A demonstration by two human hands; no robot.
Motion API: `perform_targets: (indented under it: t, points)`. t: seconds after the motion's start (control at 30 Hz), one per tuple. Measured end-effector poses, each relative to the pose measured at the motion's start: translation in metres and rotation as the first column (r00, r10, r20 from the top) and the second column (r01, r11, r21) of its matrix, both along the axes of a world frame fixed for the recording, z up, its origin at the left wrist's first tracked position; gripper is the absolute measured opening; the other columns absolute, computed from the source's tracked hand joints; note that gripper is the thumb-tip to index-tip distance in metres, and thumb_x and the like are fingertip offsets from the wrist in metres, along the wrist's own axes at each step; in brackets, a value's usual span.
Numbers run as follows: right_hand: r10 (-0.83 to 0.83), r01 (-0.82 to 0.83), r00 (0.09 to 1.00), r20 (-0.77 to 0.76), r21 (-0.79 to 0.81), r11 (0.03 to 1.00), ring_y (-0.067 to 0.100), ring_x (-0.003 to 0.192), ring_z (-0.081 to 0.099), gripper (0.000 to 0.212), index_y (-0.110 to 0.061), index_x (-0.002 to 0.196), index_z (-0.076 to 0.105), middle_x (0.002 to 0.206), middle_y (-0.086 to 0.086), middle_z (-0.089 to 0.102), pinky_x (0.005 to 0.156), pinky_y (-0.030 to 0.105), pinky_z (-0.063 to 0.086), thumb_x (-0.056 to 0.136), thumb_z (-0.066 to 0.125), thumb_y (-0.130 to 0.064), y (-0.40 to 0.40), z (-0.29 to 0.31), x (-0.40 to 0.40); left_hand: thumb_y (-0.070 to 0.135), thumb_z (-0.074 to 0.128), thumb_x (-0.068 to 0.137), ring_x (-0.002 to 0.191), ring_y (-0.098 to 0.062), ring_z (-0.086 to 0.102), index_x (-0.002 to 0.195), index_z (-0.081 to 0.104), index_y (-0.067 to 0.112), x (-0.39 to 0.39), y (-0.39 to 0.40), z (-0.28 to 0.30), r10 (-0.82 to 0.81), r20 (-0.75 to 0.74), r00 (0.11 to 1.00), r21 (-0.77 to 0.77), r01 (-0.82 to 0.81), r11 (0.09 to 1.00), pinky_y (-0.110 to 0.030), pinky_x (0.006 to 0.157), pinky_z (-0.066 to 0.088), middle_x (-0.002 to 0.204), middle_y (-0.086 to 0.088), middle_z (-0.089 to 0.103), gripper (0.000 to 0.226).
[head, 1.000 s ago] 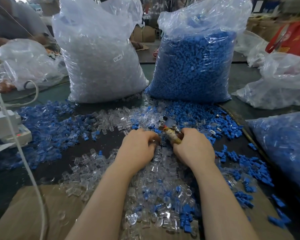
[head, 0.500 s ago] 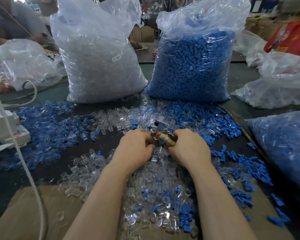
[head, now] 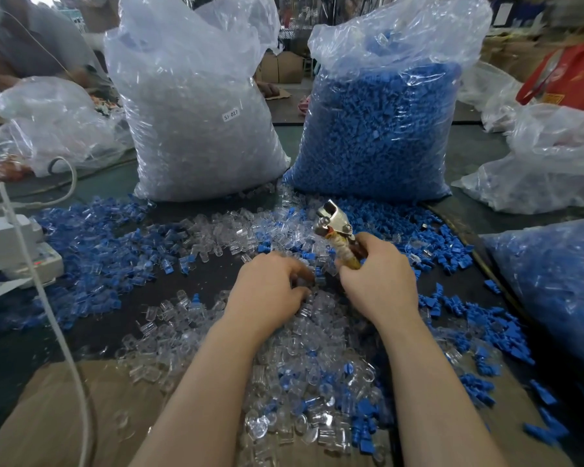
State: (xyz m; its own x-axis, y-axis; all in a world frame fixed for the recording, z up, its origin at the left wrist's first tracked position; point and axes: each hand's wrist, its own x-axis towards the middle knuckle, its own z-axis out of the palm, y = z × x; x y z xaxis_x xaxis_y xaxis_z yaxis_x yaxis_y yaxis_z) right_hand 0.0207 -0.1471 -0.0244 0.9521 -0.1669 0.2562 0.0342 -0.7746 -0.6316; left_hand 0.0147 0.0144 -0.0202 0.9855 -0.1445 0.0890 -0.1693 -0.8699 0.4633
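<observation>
Dark worktop (head: 196,281) fills the view, with other people and cartons blurred at its far side. Two tall plastic sacks stand upright side by side at the back: the sack of clear pieces (head: 196,129) on the left carries a small white label, and the sack of blue pieces (head: 378,129) stands just to its right. A lower bag of blue pieces (head: 553,281) lies at the right edge, with a crumpled clear bag (head: 553,163) beyond it, and another crumpled bag (head: 54,129) sits at the far left. A brown cardboard sheet (head: 48,416) covers the near edge. Loose blue pieces (head: 98,251) spread across the left and right of the surface, while loose clear pieces (head: 300,365), mixed with a few blue ones, are heaped in the middle and under both forearms. A white device (head: 11,244) sits at the left edge, and a white cable (head: 48,298) runs from it toward the near edge. The right hand (head: 381,281) has its fingers clamped round the wrapped handle of a hand tool (head: 334,227), whose metal head points up and away, above the heap. The left hand (head: 270,288) rests just beside it on the clear pieces, fingers curled downward and blurred; whether they pinch a piece cannot be told.
</observation>
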Motion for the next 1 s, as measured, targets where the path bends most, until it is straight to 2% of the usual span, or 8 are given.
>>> perform_targets:
  t: [0.13,0.27,0.4,0.5,0.57,0.73,0.87,1.0]
  points:
    - [0.002,-0.003,0.998,0.056,0.034,0.999,0.018,0.074,0.048,0.019,-0.036,0.094,0.05,0.078,-0.014,0.052,0.056,0.029,0.032,0.084,0.066,-0.032,0.0,-0.001,0.001,0.029,0.072,0.086,0.089,-0.008,0.06,0.097,0.07,0.033,0.0,-0.001,-0.001,0.051,0.017,0.999,-0.034,-0.051,0.998,-0.035,0.09,0.052,0.095,0.014,0.066,0.012]
    - [0.024,-0.034,0.997,0.08,0.127,0.991,0.015,0.081,0.055,0.016,-0.033,0.091,0.055,0.085,-0.014,0.059,0.066,0.031,0.037,0.084,0.069,-0.031,-0.001,0.0,0.001,0.024,0.066,0.09,0.082,-0.005,0.061,0.094,0.064,0.031,-0.001,0.0,0.003,0.102,-0.01,0.995,-0.313,-0.1,0.944,-0.027,0.078,0.053,0.086,0.014,0.065,0.008]
    - [0.074,-0.106,0.989,0.127,0.274,0.956,0.014,0.071,0.058,0.012,-0.025,0.085,0.06,0.075,-0.011,0.062,0.062,0.035,0.047,0.084,0.071,-0.028,0.0,0.004,0.0,0.017,0.066,0.092,0.073,-0.013,0.066,0.091,0.067,0.032,-0.003,0.001,0.014,0.065,-0.123,0.99,-0.664,-0.131,0.736,-0.02,0.063,0.052,0.08,0.004,0.072,0.016]
    - [0.106,-0.161,0.981,0.164,0.373,0.914,0.014,0.066,0.057,0.01,-0.022,0.083,0.062,0.071,-0.007,0.062,0.062,0.036,0.048,0.085,0.071,-0.026,0.002,0.006,-0.001,0.009,0.065,0.091,0.073,-0.01,0.067,0.094,0.074,0.024,-0.005,0.002,0.021,-0.031,-0.214,0.976,-0.865,-0.174,0.471,-0.021,0.071,0.056,0.078,0.004,0.074,0.017]
    - [0.114,-0.173,0.979,0.167,0.401,0.9,0.017,0.069,0.058,0.01,-0.021,0.084,0.063,0.073,-0.005,0.063,0.066,0.039,0.05,0.086,0.071,-0.026,0.002,0.006,-0.001,0.009,0.071,0.085,0.075,-0.01,0.065,0.097,0.075,0.02,-0.005,0.004,0.023,-0.086,-0.232,0.969,-0.905,-0.183,0.384,-0.022,0.073,0.056,0.082,0.001,0.073,0.016]
    - [0.131,-0.204,0.972,0.195,0.421,0.884,0.01,0.059,0.051,0.011,-0.018,0.083,0.063,0.063,-0.007,0.057,0.06,0.033,0.047,0.087,0.071,-0.024,0.003,0.006,-0.001,0.008,0.074,0.083,0.074,-0.006,0.068,0.107,0.072,0.018,-0.004,0.003,0.022,-0.056,-0.214,0.975,-0.863,-0.162,0.478,-0.021,0.07,0.053,0.082,0.005,0.075,0.026]
    - [0.146,-0.236,0.963,0.225,0.452,0.86,0.004,0.053,0.044,0.012,-0.014,0.083,0.063,0.059,-0.008,0.053,0.053,0.026,0.04,0.089,0.07,-0.022,0.004,0.005,-0.002,0.004,0.059,0.095,0.079,-0.009,0.073,0.117,0.063,0.013,-0.003,-0.002,0.022,-0.054,-0.239,0.969,-0.878,-0.192,0.438,-0.019,0.069,0.057,0.093,-0.002,0.077,0.024]
    - [0.169,-0.274,0.953,0.251,0.482,0.832,0.0,0.052,0.047,0.015,-0.025,0.08,0.061,0.059,-0.017,0.056,0.051,0.014,0.038,0.09,0.07,-0.02,0.006,0.006,-0.002,0.003,0.057,0.097,0.077,-0.011,0.074,0.112,0.062,0.005,-0.003,-0.004,0.022,-0.005,-0.232,0.973,-0.889,-0.21,0.406,-0.019,0.065,0.058,0.087,-0.002,0.077,0.017]
